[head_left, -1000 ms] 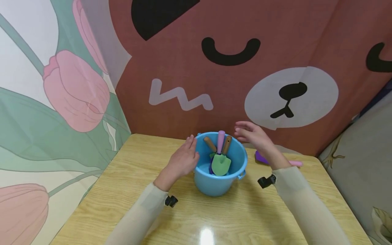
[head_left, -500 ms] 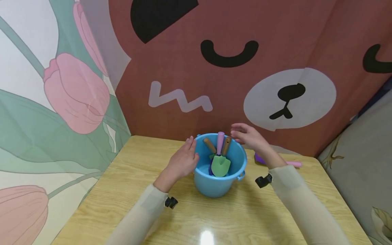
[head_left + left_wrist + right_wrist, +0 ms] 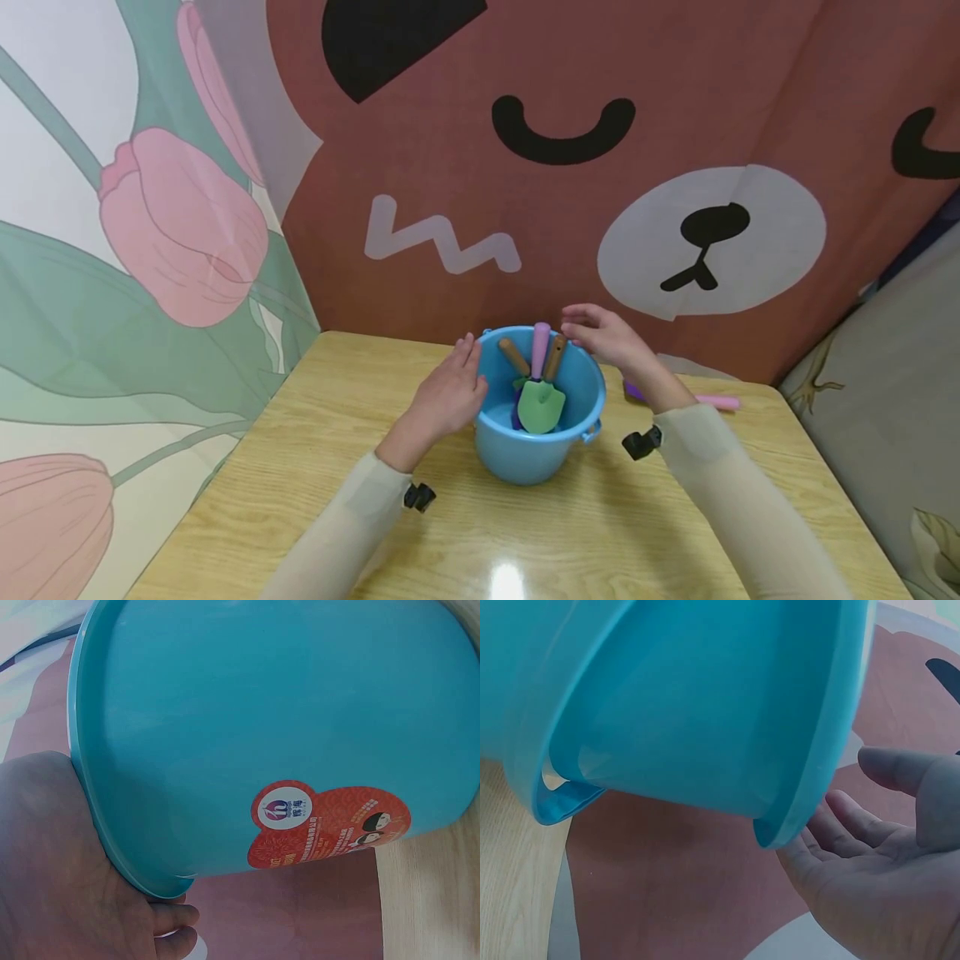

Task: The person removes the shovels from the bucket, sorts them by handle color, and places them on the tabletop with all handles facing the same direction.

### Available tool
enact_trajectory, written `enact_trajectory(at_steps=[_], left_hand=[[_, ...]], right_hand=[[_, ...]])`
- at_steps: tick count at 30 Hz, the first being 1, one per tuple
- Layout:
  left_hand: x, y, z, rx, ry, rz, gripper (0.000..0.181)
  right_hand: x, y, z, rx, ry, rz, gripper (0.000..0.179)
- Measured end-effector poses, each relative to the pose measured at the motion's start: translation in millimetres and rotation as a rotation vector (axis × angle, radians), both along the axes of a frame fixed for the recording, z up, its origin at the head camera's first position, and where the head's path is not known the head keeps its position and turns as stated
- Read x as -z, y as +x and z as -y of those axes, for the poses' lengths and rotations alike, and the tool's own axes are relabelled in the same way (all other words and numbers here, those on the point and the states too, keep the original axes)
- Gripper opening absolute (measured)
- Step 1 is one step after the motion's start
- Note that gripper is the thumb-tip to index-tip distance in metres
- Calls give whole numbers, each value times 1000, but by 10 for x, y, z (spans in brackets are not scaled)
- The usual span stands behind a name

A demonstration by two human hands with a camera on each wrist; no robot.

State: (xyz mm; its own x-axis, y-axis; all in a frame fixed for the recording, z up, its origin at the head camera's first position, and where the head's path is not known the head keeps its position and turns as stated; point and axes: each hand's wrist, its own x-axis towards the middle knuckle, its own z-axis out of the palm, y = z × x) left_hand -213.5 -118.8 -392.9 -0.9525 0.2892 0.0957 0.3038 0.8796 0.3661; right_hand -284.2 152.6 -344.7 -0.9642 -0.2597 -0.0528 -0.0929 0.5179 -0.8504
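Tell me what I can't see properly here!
Head view: whether the purple piece and pink handle on the table join; the right forearm hides the middle.
Head view: most of the dark purple thing in the bucket; the green scoop covers it.
Left wrist view: smallest print on the sticker, too tiny.
Right wrist view: the bucket's bottom, past the left edge.

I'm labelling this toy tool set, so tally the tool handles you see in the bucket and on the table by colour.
Brown handles: 2, both in the blue bucket
Pinkish handles: 2, one in the bucket, one on the table
Total: 4
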Motion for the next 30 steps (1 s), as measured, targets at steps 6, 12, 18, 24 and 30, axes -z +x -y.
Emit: enact_trajectory(at_steps=[6, 12, 18, 24, 30], left_hand=[[-2, 2, -5, 4, 6, -6, 63], [-6, 11, -9, 8, -2, -10, 63], [4, 17, -15, 9, -10, -19, 63], [-6, 20, -15, 4, -13, -9, 63], [-34, 25, -1, 3, -11, 6, 64]], right_hand=[[14, 10, 0, 9, 54, -36, 47], [24, 37, -2, 10, 119, -63, 45], [35, 65, 16, -4, 139, -82, 41], [35, 100, 43, -20, 146, -64, 36], [60, 113, 98, -50, 185, -68, 36]])
